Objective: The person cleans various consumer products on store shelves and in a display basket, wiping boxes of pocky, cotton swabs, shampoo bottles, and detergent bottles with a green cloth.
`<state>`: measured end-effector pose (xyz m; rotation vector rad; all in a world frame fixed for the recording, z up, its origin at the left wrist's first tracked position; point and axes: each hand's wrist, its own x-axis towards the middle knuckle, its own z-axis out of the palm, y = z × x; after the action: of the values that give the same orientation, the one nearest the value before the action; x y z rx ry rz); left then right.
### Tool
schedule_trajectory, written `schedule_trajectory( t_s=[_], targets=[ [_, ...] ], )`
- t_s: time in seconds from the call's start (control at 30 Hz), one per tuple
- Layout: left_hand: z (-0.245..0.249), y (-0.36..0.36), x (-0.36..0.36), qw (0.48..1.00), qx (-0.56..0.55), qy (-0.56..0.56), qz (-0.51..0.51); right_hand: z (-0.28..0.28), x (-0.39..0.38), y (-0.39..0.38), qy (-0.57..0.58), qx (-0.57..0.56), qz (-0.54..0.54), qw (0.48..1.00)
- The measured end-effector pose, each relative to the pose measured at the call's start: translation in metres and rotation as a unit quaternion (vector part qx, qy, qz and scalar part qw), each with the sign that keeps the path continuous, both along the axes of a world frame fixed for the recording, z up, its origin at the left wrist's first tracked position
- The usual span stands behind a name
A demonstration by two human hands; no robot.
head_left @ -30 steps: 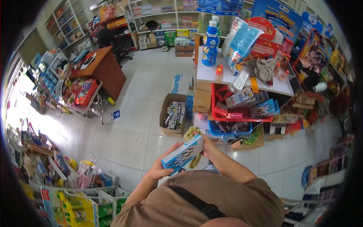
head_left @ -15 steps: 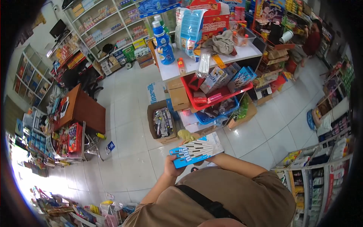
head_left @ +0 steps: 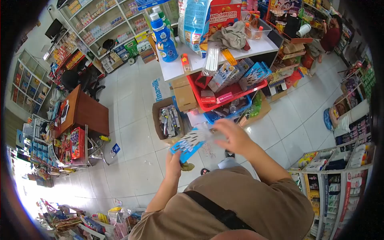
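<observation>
A blue and white Pocky box [head_left: 185, 149], printed with dark-tipped sticks, is gripped at its lower left end by my left hand [head_left: 173, 164]. Its far end is smeared by motion. Just below the box, close to my left fingers, hangs an olive-green cloth [head_left: 187, 166]; how it is held is hidden. My right hand [head_left: 232, 137] is off the box, to its right, fingers apart and somewhat blurred, with nothing visible in them. Ahead, a red basket [head_left: 208, 107] holds more Pocky boxes [head_left: 256, 75] and pink boxes.
Beyond the basket is a white table [head_left: 170, 73] with a blue bottle [head_left: 165, 44], a large pouch and a grey cloth [head_left: 232, 35]. A blue basket [head_left: 211, 117] sits under the red one. A carton of packets [head_left: 170, 122] stands on the floor. Another person [head_left: 332, 35] stands far right.
My right hand has let go of the Pocky box and moved up and right. The box has shifted left and tilted in my left hand. The green cloth now shows below it instead of above.
</observation>
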<state>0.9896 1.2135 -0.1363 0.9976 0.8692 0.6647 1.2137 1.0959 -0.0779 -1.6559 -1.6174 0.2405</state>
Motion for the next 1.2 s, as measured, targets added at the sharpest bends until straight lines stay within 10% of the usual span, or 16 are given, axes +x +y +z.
schedule_trajectory(
  t_s=[0.2, 0.47, 0.63, 0.73, 0.93, 1.03, 1.2],
  targets=[
    [0.011, -0.023, 0.044, 0.986, 0.137, 0.016, -0.093, 0.025, -0.018, 0.004, -0.146, -0.109, 0.116, 0.976],
    [0.038, -0.013, 0.076, 0.973, 0.226, 0.009, -0.040, 0.039, 0.101, -0.008, -0.125, 0.110, -0.095, 0.981],
    [0.034, -0.020, 0.087, 0.982, 0.182, 0.055, 0.011, -0.003, 0.168, 0.008, 0.195, 0.159, -0.193, 0.948],
    [0.029, -0.028, 0.096, 0.978, 0.192, 0.072, 0.031, -0.024, 0.194, 0.023, 0.198, 0.083, -0.241, 0.947],
    [0.037, -0.038, 0.113, 0.948, 0.274, 0.153, 0.050, -0.040, 0.222, 0.044, 0.041, -0.029, -0.089, 0.995],
    [0.044, -0.047, 0.118, 0.939, 0.293, 0.171, 0.064, -0.001, 0.220, 0.041, -0.077, -0.199, -0.176, 0.961],
    [0.029, -0.060, 0.117, 0.940, 0.286, 0.162, 0.093, 0.008, 0.257, 0.032, -0.137, -0.104, -0.182, 0.968]
  ],
)
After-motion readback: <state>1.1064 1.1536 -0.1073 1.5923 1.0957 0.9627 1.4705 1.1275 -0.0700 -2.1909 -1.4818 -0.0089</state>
